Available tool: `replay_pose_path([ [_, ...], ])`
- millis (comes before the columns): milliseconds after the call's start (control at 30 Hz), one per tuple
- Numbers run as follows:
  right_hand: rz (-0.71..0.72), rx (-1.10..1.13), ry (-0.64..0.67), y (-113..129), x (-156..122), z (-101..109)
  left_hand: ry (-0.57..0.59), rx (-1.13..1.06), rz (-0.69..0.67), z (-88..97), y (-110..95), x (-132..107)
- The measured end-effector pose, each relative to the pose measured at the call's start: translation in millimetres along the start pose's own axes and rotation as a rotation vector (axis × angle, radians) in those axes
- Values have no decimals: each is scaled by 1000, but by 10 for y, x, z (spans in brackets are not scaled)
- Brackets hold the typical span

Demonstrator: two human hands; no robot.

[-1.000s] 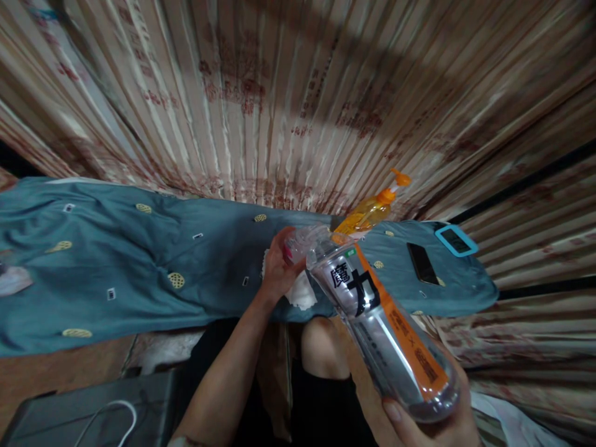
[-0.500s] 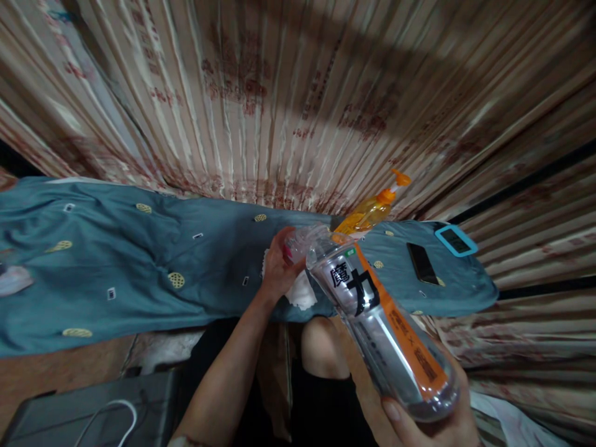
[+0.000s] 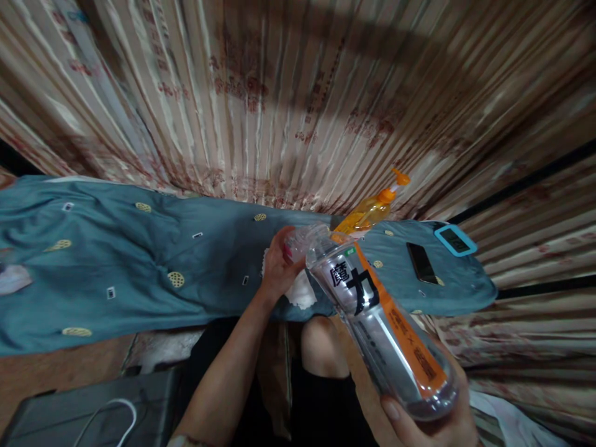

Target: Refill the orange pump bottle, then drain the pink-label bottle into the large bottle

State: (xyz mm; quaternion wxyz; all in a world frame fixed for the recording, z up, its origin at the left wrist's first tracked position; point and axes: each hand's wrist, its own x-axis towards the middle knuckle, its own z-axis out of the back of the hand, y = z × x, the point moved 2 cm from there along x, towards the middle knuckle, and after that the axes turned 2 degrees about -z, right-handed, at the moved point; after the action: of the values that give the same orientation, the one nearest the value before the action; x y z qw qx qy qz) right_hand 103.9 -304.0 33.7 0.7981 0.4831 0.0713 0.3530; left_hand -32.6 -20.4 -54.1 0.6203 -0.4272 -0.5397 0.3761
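I see room for a hand to pass over the long stretch of teal patterned cloth (image 3: 139,248) left of the left hand (image 3: 280,267), though the pleated beige curtain (image 3: 279,112) walls off the far side. Rightward, the slanting clear plastic bottle with an orange-striped label (image 3: 372,304) blocks the near way and the amber pump bottle with an orange top (image 3: 365,214) the far one, leaving a narrow strip before the flat black phone (image 3: 421,262).

Orange-striped bottle (image 3: 384,329), yellow-spotted teal cloth (image 3: 218,254), possibly floral beige curtain (image 3: 279,118)
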Motion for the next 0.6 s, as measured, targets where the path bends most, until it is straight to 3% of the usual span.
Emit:
replay_pose_path([
  [333, -33, -44, -32, 127, 3, -10, -10, 1, 2, -6, 11, -1],
  [600, 78, -47, -1, -67, 35, 34, -14, -2, -12, -10, 18, 0],
])
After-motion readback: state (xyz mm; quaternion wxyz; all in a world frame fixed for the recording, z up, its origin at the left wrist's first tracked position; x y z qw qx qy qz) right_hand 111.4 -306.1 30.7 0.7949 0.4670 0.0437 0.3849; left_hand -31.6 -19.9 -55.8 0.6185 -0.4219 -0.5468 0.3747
